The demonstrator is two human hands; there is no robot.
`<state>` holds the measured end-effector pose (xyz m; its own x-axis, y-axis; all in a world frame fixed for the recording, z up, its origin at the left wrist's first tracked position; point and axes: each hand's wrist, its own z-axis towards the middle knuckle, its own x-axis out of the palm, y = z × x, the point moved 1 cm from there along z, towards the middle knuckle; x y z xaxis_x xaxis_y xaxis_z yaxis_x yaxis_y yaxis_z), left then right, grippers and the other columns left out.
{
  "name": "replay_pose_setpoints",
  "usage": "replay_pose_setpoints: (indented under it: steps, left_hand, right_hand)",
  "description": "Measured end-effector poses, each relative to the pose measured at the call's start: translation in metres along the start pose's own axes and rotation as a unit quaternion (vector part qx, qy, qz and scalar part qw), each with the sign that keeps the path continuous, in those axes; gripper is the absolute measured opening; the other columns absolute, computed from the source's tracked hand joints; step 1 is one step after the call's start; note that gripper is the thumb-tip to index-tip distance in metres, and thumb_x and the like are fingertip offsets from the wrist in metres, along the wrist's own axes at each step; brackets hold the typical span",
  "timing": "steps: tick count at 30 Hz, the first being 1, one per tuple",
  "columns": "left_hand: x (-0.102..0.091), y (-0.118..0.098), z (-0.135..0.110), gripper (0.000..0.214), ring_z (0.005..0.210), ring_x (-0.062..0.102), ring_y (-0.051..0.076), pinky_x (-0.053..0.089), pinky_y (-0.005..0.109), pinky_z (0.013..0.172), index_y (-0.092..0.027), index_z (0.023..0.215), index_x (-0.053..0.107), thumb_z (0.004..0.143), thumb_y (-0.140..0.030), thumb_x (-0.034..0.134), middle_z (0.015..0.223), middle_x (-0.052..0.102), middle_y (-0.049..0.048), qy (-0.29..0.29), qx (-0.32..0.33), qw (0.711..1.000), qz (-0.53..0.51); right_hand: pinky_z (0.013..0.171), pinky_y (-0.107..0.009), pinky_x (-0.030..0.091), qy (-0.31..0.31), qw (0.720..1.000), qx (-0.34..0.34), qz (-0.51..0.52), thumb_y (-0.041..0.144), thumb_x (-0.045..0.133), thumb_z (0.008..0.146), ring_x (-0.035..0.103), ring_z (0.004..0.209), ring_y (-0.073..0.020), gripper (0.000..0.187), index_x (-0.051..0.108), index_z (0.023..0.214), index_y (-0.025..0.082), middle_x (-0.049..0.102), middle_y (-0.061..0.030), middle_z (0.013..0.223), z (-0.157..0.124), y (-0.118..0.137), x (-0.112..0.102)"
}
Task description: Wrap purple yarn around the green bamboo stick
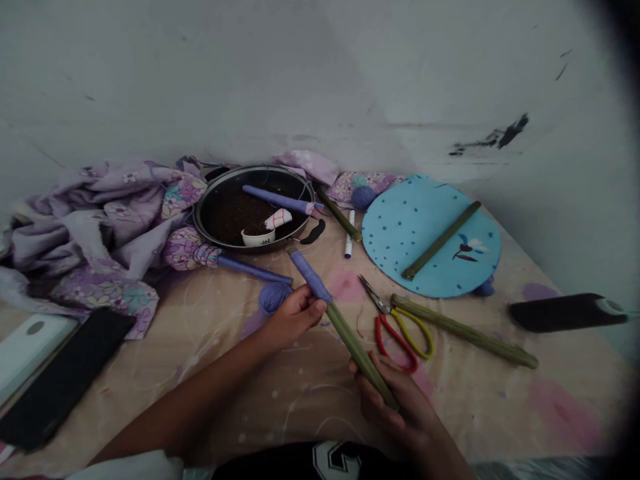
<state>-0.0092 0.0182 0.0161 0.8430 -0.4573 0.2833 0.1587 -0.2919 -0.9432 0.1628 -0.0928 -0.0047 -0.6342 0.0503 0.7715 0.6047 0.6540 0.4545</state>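
A green plant stem [345, 331] is held slantwise in front of me, its far part wound with purple yarn. My left hand [300, 312] pinches it at the lower edge of the winding. Around the near end, my right hand [395, 393] has its fingers closed. A ball of purple yarn [275, 297] lies just beyond my left hand. Scissors [395, 323] with one red and one yellow handle lie open to the right of the stem. Beside them rests another bare green stem [465, 331].
Behind stands a dark pan [203, 230] of soil with a small white cup [259, 238] and a purple-wrapped stick [277, 199]. A blue round board [385, 267] bears a stem. A marker [349, 233], floral cloth [100, 220] and black phone [65, 380] lie around.
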Motion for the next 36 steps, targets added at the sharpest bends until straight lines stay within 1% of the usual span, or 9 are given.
replay_pose_setpoints:
  steps: [3, 5, 8, 11, 14, 18, 21, 26, 36]
  left_hand:
    - [-0.001, -0.002, 0.000, 0.042, 0.048, 0.028, 0.005, 0.018, 0.021, 0.046, -0.015, 0.083, 0.048, 0.075, -0.054, 0.061, 0.056, 0.033, -0.0081, 0.007, 0.007, 1.000, 0.027]
    - [-0.002, -0.002, 0.000, 0.041, 0.049, 0.028, 0.005, 0.018, 0.021, 0.046, -0.014, 0.083, 0.048, 0.076, -0.053, 0.060, 0.057, 0.033, -0.0077, 0.008, 0.015, 0.999, 0.038]
    - [-0.002, -0.001, 0.000, 0.040, 0.049, 0.025, 0.005, 0.016, 0.021, 0.046, -0.014, 0.085, 0.050, 0.078, -0.052, 0.058, 0.057, 0.030, -0.0076, 0.012, 0.027, 0.998, 0.051]
    - [-0.001, -0.002, 0.000, 0.038, 0.049, 0.025, 0.006, 0.016, 0.021, 0.046, -0.013, 0.085, 0.051, 0.079, -0.050, 0.057, 0.058, 0.030, -0.0072, 0.027, 0.035, 0.997, 0.060]
    - [0.001, -0.004, -0.001, 0.036, 0.053, 0.032, 0.007, 0.024, 0.020, 0.049, -0.013, 0.086, 0.053, 0.079, -0.048, 0.058, 0.062, 0.038, -0.0053, 0.037, 0.034, 0.996, 0.070]
    - [0.005, -0.003, -0.003, 0.036, 0.067, 0.049, 0.012, 0.037, 0.023, 0.060, -0.013, 0.087, 0.055, 0.079, -0.048, 0.058, 0.074, 0.053, 0.0011, 0.082, 0.011, 0.994, 0.077]
    - [0.005, 0.000, -0.005, 0.035, 0.062, 0.051, 0.011, 0.039, 0.023, 0.058, -0.013, 0.090, 0.053, 0.082, -0.048, 0.054, 0.072, 0.055, 0.0010, 0.126, -0.012, 0.990, 0.059]
    - [0.003, -0.001, -0.004, 0.031, 0.071, 0.055, 0.012, 0.042, 0.023, 0.065, -0.013, 0.090, 0.055, 0.085, -0.043, 0.052, 0.078, 0.058, 0.0022, 0.123, 0.014, 0.988, 0.089]
    - [0.004, 0.008, -0.004, 0.032, 0.065, 0.061, 0.013, 0.046, 0.023, 0.062, -0.013, 0.092, 0.053, 0.082, -0.043, 0.058, 0.072, 0.061, 0.0022, 0.151, -0.023, 0.987, 0.046]
  right_hand:
    - [0.024, -0.012, 0.016, 0.054, 0.994, 0.053, 0.081, 0.045, 0.059, 0.083, 0.018, 0.022, 0.0008, 0.032, 0.065, 0.087, 0.013, 0.042, 0.0097, 0.042, 0.001, -0.001, -0.004]
    - [0.024, -0.012, 0.018, 0.053, 0.994, 0.054, 0.075, 0.044, 0.058, 0.083, 0.021, 0.021, -0.0001, 0.031, 0.063, 0.088, 0.013, 0.043, 0.0093, 0.042, 0.002, -0.002, -0.004]
    - [0.029, -0.014, 0.026, -0.013, 1.000, -0.003, 0.000, 0.044, 0.055, 0.085, 0.040, 0.028, -0.0054, 0.031, 0.059, 0.095, 0.015, 0.056, 0.0030, 0.049, 0.001, -0.001, 0.002]
    - [0.042, -0.019, 0.039, -0.098, 0.987, -0.074, -0.108, 0.038, 0.059, 0.083, 0.059, 0.050, -0.0113, 0.032, 0.054, 0.106, 0.017, 0.066, -0.0038, 0.072, -0.002, 0.004, 0.008]
    - [0.054, -0.023, 0.044, -0.118, 0.972, -0.088, -0.183, 0.037, 0.065, 0.080, 0.061, 0.064, -0.0134, 0.035, 0.055, 0.107, 0.018, 0.066, -0.0048, 0.083, -0.001, 0.012, 0.016]
    - [0.063, -0.026, 0.048, -0.109, 0.967, -0.133, -0.190, 0.037, 0.065, 0.079, 0.061, 0.071, -0.0131, 0.028, 0.056, 0.100, 0.020, 0.064, -0.0041, 0.091, 0.015, 0.021, 0.028]
    - [0.052, -0.023, 0.048, -0.115, 0.969, -0.139, -0.167, 0.037, 0.066, 0.077, 0.058, 0.062, -0.0111, 0.027, 0.055, 0.095, 0.019, 0.062, -0.0020, 0.086, 0.031, 0.022, 0.037]
    - [0.035, -0.016, 0.037, -0.154, 0.975, -0.112, -0.117, 0.036, 0.066, 0.073, 0.052, 0.046, -0.0084, 0.024, 0.051, 0.080, 0.019, 0.057, 0.0031, 0.065, 0.040, 0.021, 0.045]
    - [0.030, -0.014, 0.033, -0.168, 0.976, -0.089, -0.109, 0.041, 0.058, 0.078, 0.046, 0.038, -0.0068, 0.025, 0.046, 0.074, 0.020, 0.054, 0.0047, 0.056, 0.042, 0.017, 0.043]
